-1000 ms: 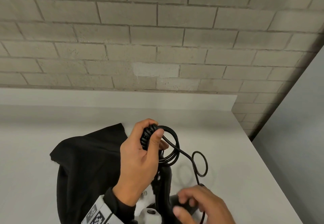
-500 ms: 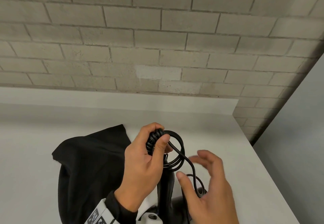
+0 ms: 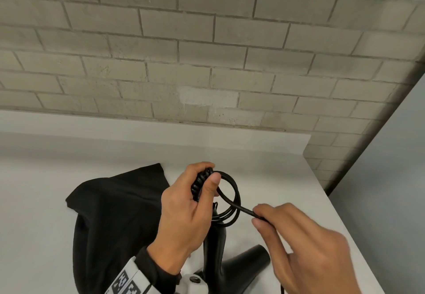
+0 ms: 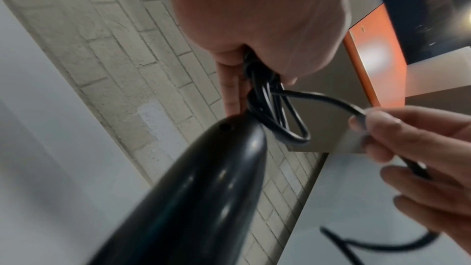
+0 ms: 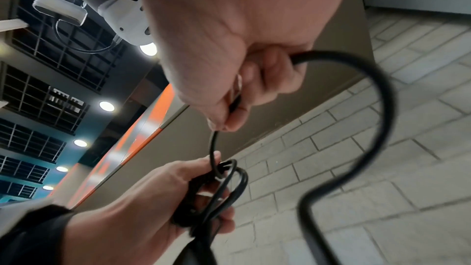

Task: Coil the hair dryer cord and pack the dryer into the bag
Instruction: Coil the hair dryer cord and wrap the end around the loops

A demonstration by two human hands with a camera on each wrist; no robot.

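My left hand (image 3: 197, 192) grips a bundle of coiled black cord (image 3: 232, 199) above the table, with the thumb pressed over the loops. From those coils the black hair dryer (image 3: 216, 247) hangs down by its handle; its nozzle (image 3: 248, 261) points right. My right hand (image 3: 259, 218) pinches the loose cord between thumb and forefinger just right of the coil. In the right wrist view the free cord (image 5: 382, 108) swings in a wide curve below that pinch. The black fabric bag (image 3: 110, 220) lies flat on the table to the left of both hands.
The white table (image 3: 287, 178) ends at a right edge near my right hand and meets a low white ledge and grey brick wall (image 3: 207, 52) at the back. A grey panel (image 3: 391, 178) stands right of the table.
My right hand rose from beside the dryer, opened briefly, then pinched the loose cord next to the coil. The small loop lying on the table is gone. The left hand kept its grip.
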